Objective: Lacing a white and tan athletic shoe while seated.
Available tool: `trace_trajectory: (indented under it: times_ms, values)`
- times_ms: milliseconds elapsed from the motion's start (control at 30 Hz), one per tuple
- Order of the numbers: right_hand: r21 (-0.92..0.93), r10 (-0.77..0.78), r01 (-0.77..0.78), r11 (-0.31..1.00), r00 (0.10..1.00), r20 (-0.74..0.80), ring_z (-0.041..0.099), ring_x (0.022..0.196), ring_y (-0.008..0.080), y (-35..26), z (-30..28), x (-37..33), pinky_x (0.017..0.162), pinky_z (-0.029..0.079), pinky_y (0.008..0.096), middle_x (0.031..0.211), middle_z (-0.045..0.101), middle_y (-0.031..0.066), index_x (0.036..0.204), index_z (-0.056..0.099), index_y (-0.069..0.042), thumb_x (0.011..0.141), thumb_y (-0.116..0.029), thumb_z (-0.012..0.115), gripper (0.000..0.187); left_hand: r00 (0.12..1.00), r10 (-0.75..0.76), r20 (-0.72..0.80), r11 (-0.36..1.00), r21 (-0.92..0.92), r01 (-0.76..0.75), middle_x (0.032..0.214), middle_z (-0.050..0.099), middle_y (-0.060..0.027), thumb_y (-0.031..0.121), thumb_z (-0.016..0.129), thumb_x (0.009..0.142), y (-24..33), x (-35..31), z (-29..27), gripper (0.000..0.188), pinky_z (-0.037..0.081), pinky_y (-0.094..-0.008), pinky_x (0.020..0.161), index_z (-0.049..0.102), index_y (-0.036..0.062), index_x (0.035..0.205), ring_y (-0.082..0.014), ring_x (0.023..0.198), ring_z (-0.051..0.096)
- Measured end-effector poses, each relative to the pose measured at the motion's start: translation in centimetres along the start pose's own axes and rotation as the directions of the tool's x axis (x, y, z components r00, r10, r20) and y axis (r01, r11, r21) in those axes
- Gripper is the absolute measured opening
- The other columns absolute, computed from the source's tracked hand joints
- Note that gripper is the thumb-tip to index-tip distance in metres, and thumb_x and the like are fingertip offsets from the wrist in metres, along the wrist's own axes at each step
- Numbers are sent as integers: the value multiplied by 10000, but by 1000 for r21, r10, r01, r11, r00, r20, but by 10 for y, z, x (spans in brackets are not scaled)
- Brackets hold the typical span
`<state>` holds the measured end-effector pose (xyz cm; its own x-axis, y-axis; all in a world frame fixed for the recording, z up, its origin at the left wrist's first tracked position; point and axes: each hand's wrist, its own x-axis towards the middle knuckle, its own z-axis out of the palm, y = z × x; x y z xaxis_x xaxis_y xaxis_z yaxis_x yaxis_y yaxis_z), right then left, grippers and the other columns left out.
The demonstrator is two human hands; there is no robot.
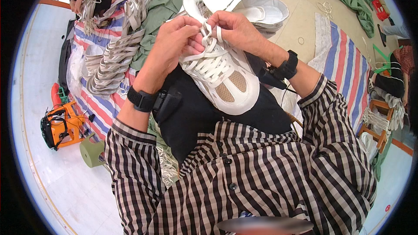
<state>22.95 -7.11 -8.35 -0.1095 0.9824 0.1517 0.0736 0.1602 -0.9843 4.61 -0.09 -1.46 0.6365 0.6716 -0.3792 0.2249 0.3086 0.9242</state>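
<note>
While both hands work at the upper end of the lacing, support the shoe (237, 82) on the black-covered lap (185, 126), toe toward the body and opening away from it. At the left, the left hand (180, 35) should pinch close to the lacing edge, so that slack does not run back into the rows below. In the middle, lay the white lace (213, 66) flat and untwisted; even tension across the crossed rows is likely to give a neat closure. At the right, the right hand (233, 27) does best with a short, smooth pull. A jerk could tilt the shoe, as the lap is probably a soft support.

Pose, from left to right: the left forearm (135, 117) rises from the lower left, bent at the elbow, with a black wristband (141, 99) at the wrist. The left grip is closed on the lace between thumb and forefinger, the other fingers curling beside the shoe. The right forearm (308, 82) enters diagonally from the lower right, likewise banded in black; the right grip pinches the lace near the left fingertips, palm turned inward. The exact path of the strand between the fingertips is too small to tell.
</note>
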Motion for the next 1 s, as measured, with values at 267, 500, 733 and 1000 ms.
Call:
trace_trajectory:
  times_ms: [267, 500, 733, 1000]
  values:
    - [-41, 116, -120, 992, 989, -87, 464, 695, 5, -9, -4, -4, 598, 359, 162, 765, 561, -78, 891, 626, -65, 873, -184, 653, 123, 986, 155, -62, 864, 492, -105, 680, 617, -44, 81, 614, 834, -9, 5, 4, 139, 453, -217, 464, 641, -47, 881, -77, 534, 555]
    - [4, 55, -55, 998, 995, -87, 482, 645, 40, 0, 2, 1, 564, 404, 214, 682, 565, -35, 819, 625, -23, 843, -127, 629, 107, 998, 47, 48, 935, 350, -61, 746, 625, 4, 65, 651, 831, -12, 14, -5, 91, 447, -207, 524, 665, -12, 876, -50, 623, 555]
    - [-50, 64, -68, 996, 995, -73, 470, 643, 50, -9, -3, 2, 570, 400, 232, 679, 553, -19, 810, 620, -23, 892, -163, 477, 216, 993, 84, 85, 818, 563, -118, 745, 613, 3, 93, 667, 800, -8, 16, -2, 87, 435, -188, 545, 655, 7, 806, -40, 625, 539]
    - [331, 247, -196, 923, 961, -120, 569, 722, 108, 0, -5, 11, 659, 445, 235, 791, 626, 41, 893, 631, -34, 956, -272, 438, 313, 745, 630, 221, 158, 902, -401, 686, 553, -150, 36, 597, 743, -1, -23, -11, 88, 435, -351, 611, 570, -25, 800, -242, 650, 568]
